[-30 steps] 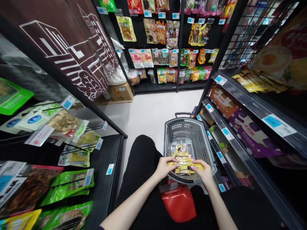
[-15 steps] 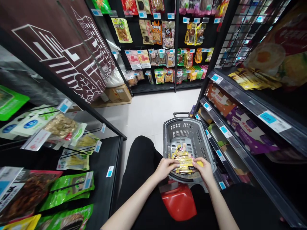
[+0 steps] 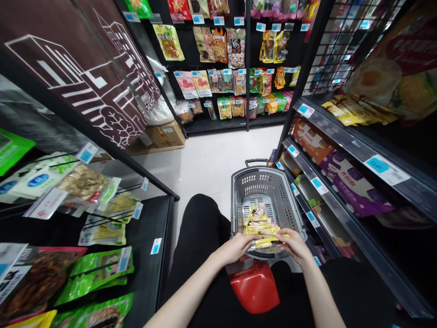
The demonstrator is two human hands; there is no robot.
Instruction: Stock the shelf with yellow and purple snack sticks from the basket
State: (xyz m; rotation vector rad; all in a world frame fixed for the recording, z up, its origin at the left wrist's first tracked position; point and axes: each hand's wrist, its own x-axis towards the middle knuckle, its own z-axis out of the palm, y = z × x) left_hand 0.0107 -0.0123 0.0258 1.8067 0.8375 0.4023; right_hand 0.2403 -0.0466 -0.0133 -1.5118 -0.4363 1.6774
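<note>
Two hands on one bundle here: the left hand (image 3: 239, 248) and right hand (image 3: 294, 243) each grip an end of a stack of yellow packets (image 3: 264, 231). Fingers are curled around it, and it's held just over the near rim of a grey basket (image 3: 291, 207). More of the same packets lie loose in the bottom of the basket.

The basket sits on the pale floor (image 3: 211, 164) of a narrow aisle, with its handle (image 3: 256, 161) at the far end. Right below the hands there's a red plastic thing (image 3: 254, 287), can't tell exactly what, sitting between the black trouser legs (image 3: 201, 237).

Pretty tight spot overall. The basket is right up beside the right-hand shelves (image 3: 336, 130), which carry orange and purple bags with blue price tags along the edges. On the left, a rack (image 3: 146, 232) of hanging green bags (image 3: 95, 273) and clear ones crowds in beside the knee. A wall of hanging snacks (image 3: 235, 82) closes off the far end, with a cardboard box (image 3: 167, 135) on the floor at its left corner.
</note>
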